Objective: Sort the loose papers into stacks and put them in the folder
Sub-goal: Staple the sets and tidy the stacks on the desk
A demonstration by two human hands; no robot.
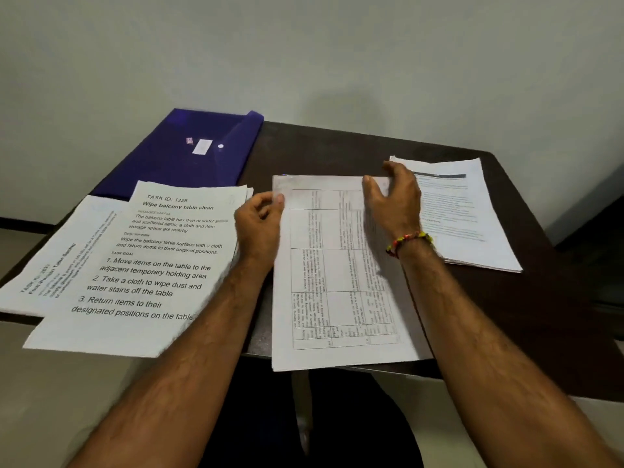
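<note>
Your right hand [393, 201] lies on the upper part of the table-printed sheet [337, 271], fingers spread and only slightly bent, pressing flat on the paper near its top edge; the thumb points left across the sheet, and nothing is gripped. Your left hand [260, 224] sits at the sheet's upper left edge with its fingers curled inward, the fingertips [278, 198] touching that edge; whether they pinch the paper or merely rest against it cannot be told. A beaded bracelet [407, 241] circles your right wrist. The sheet under both hands tops a thin stack that lies portrait-wise, its near end overhanging the table's front edge. Just left of your left fingers lies the task-instruction stack [152, 265], headed "TASK ID: 1228, Wipe balcony table clean", its right margin under your left wrist. Beyond it, further left, a second printed sheet [57, 265] lies partly under that stack, turned at an angle. Right of your right fingers, partly behind the hand, rests another stack of text pages [472, 224], apart from the middle stack. Beyond your left fingers, at the far left corner of the dark table [337, 150], lies the blue folder [189, 153], closed and flat, with the instruction stack overlapping its near edge.
</note>
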